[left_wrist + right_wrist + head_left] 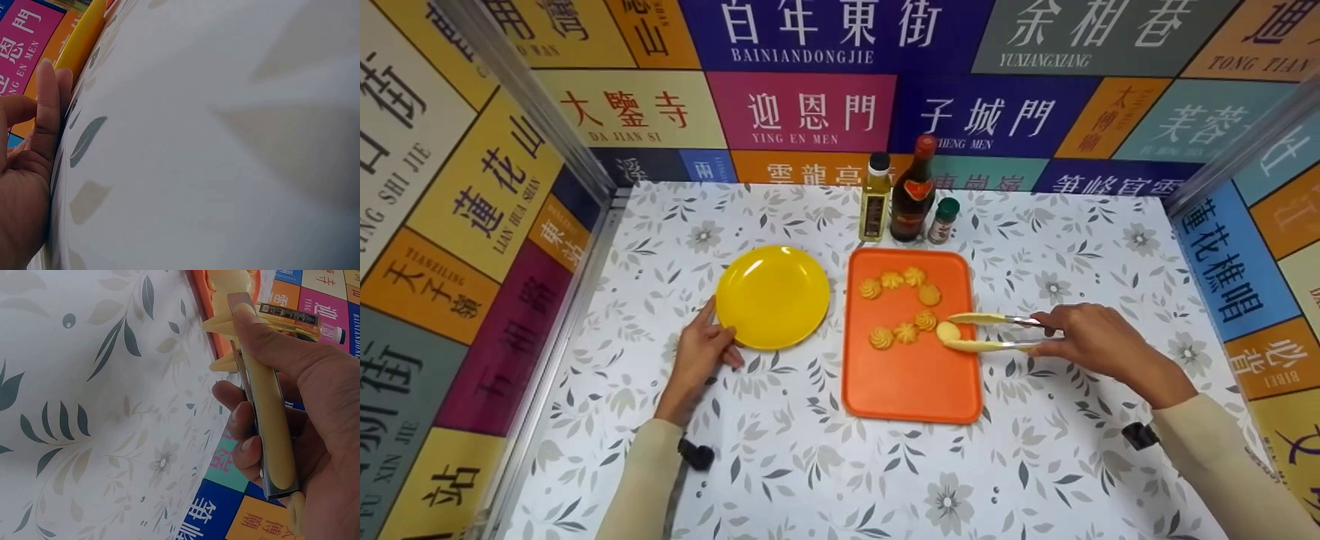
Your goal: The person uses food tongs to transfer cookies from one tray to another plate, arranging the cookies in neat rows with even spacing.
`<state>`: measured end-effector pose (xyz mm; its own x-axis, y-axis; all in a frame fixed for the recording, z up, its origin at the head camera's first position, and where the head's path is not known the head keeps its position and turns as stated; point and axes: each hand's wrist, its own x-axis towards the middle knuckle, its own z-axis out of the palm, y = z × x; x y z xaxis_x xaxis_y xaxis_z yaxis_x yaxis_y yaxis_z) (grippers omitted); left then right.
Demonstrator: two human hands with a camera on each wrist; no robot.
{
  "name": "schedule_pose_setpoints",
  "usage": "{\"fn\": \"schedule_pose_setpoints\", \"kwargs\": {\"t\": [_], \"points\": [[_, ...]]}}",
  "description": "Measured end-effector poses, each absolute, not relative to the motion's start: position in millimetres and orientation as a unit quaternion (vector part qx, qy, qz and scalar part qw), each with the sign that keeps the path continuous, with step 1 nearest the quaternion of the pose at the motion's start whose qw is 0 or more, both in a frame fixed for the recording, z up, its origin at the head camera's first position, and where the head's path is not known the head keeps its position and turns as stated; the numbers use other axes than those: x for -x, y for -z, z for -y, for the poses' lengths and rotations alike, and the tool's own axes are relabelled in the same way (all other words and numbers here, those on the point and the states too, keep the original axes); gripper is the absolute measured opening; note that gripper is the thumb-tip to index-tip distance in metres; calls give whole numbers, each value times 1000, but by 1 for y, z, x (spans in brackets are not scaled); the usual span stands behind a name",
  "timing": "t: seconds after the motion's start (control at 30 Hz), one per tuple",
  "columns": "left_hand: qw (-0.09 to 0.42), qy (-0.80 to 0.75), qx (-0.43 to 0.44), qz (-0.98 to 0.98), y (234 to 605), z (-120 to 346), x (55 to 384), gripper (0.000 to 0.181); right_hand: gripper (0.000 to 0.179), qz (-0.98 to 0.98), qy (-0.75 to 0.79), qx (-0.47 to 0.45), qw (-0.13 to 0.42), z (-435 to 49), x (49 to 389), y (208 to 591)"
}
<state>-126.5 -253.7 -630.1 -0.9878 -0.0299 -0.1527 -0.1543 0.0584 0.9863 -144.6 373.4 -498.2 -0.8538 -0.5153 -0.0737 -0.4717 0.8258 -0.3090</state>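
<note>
I've got the right hand clamped on the tongs, cookie between their tips, just right of frame centre; left hand touches the yellow plate, can't tell if gripping.

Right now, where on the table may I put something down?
Free: the table between the sleeves, in front of the tray; also behind the plate, left of the bottles. Crowded: the tray's right edge, where the right hand holds tongs.

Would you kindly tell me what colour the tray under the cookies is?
The tray is orange, best seen in the head view.
</note>
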Motion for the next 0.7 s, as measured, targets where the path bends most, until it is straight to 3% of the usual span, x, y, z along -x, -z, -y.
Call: {"fn": "schedule_pose_setpoints", "kwargs": {"t": [0.4,0.7], "points": [[50,-682,88,-725,629,252,124,77,55,-956,140,241,96,-366,143,494],[40,-680,69,-729,628,251,124,77,48,-957,139,242,85,-363,137,496]]}}
